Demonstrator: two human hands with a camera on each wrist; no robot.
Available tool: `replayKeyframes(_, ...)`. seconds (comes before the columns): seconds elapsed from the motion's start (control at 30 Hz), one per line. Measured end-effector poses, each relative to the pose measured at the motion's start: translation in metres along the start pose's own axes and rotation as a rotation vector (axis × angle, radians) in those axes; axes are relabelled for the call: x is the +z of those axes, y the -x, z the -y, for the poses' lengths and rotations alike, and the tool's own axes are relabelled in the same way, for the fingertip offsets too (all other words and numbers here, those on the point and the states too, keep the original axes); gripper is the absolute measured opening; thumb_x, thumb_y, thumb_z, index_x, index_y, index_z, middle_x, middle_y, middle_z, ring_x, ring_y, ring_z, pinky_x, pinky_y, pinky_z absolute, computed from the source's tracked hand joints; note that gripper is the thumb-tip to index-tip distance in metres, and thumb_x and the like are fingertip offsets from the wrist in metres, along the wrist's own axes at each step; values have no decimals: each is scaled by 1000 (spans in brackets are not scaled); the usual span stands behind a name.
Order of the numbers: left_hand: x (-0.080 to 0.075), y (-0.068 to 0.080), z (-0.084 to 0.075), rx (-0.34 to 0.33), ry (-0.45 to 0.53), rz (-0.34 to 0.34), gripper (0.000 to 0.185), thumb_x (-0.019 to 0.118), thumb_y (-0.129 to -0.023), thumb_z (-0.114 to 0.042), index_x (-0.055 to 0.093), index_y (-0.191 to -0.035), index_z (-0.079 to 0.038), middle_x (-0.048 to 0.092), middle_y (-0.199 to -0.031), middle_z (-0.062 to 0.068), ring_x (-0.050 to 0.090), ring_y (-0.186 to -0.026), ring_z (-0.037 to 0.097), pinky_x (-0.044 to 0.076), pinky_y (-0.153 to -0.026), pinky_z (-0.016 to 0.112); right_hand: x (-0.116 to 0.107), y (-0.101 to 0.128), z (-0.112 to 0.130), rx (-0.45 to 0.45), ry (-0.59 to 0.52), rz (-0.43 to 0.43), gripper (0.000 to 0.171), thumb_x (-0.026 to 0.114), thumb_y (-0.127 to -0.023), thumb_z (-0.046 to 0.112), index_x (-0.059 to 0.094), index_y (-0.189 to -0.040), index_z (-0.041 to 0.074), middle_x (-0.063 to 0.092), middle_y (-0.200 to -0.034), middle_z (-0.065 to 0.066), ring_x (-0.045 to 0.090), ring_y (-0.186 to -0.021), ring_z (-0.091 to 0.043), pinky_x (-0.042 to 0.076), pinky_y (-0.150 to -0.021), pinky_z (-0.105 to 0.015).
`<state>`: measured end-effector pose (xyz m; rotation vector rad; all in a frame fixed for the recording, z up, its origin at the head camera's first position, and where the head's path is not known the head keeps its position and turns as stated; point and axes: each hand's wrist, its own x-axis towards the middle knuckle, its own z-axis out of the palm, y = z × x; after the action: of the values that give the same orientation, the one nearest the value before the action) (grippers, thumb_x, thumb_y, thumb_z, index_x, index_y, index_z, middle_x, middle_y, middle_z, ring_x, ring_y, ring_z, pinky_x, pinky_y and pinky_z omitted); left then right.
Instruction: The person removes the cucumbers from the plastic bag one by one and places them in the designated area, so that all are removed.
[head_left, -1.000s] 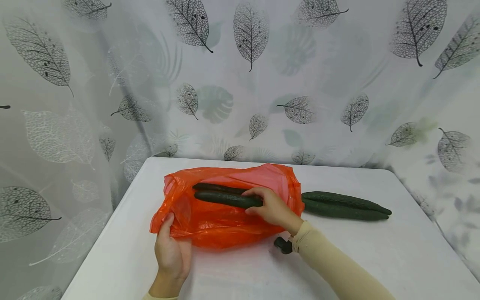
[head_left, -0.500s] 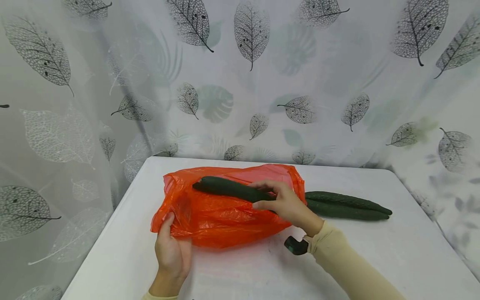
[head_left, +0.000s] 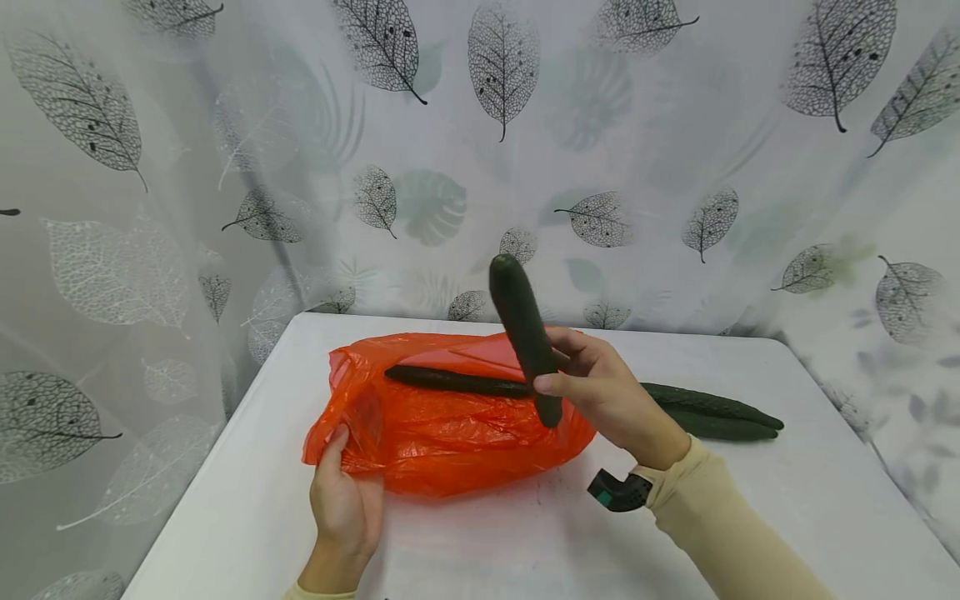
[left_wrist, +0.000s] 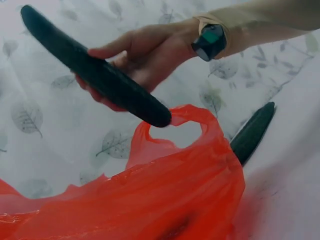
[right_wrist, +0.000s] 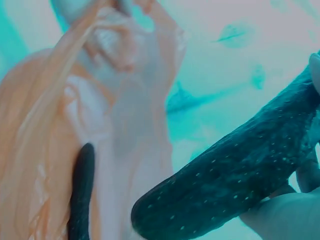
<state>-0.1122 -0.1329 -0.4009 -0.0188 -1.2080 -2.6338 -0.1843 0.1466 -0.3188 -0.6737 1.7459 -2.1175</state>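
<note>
A dark green cucumber (head_left: 519, 317) is held tilted up in my right hand (head_left: 600, 387), above the right side of an orange-red plastic bag (head_left: 465, 454). Small pale bumps show on its skin in the right wrist view. My left hand (head_left: 345, 500) grips the bag's left edge, thumb on top of the plastic. Another cucumber (head_left: 457, 381) lies in the mouth of the bag. To the bag's right, two more cucumbers (head_left: 712, 412) lie side by side on the white table, partly hidden behind my right hand. One loop handle of the bag (left_wrist: 210, 120) stands up in the left wrist view.
The white table (head_left: 480, 550) ends at a curtain (head_left: 645, 150) printed with leaves, which hangs behind it and along both sides. A small black camera (head_left: 619, 490) sits on my right wrist.
My right hand has lifted one cucumber out of the bag, moving right and turning it from nearly level to steep. The left hand keeps its grip on the bag.
</note>
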Motion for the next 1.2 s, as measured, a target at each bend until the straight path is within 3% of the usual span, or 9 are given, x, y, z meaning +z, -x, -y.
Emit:
replayKeyframes(0.23, 1, 0, 0, -8, 0, 4, 41, 25, -100, -26, 18, -139, -17, 23, -144, 1, 20, -132, 22, 17, -109, 41, -8, 10, 24, -136, -189, -53, 36, 44, -91, -9, 45, -126, 0, 50, -113, -14, 48, -105, -31, 39, -95, -43)
replayKeyframes(0.37, 1, 1, 0, -7, -2, 7, 41, 24, -100, -26, 18, -139, -16, 22, -144, 1, 20, -132, 22, 16, -109, 40, -21, 18, 36, -191, -266, -105, 38, 40, -93, -6, 39, -131, 0, 49, -115, -12, 45, -108, -28, 38, -95, -41)
replayKeyframes(0.53, 1, 1, 1, -8, -4, 9, 41, 24, -100, -25, 18, -139, -16, 22, -144, 1, 20, -132, 22, 17, -109, 40, -44, 30, 44, -243, -249, -145, 36, 38, -93, -7, 39, -130, -2, 50, -114, -12, 48, -102, -27, 42, -89, -35)
replayKeyframes(0.7, 1, 0, 1, -6, 3, 8, 40, 24, -100, -24, 19, -139, -16, 23, -144, 1, 21, -132, 22, 18, -109, 39, -63, 40, 42, -276, -166, -162, 39, 38, -90, -15, 41, -128, -6, 54, -111, -11, 50, -98, -24, 44, -84, -30)
replayKeyframes(0.9, 0, 0, 2, -6, 8, 9, 41, 24, -100, -25, 19, -139, -15, 22, -144, 2, 20, -132, 23, 15, -109, 41, -80, 51, 30, -199, 57, -251, 45, 45, -88, -15, 42, -131, -4, 50, -122, -12, 47, -103, -22, 45, -79, -26)
replayKeyframes(1.2, 0, 1, 4, -12, 23, 7, 41, 24, -100, -25, 19, -139, -15, 23, -144, 2, 21, -132, 22, 15, -109, 41, -108, 68, 8, 56, 279, -408, 50, 63, -85, 3, 47, -132, 7, 54, -124, -3, 54, -105, -14, 47, -80, -23)
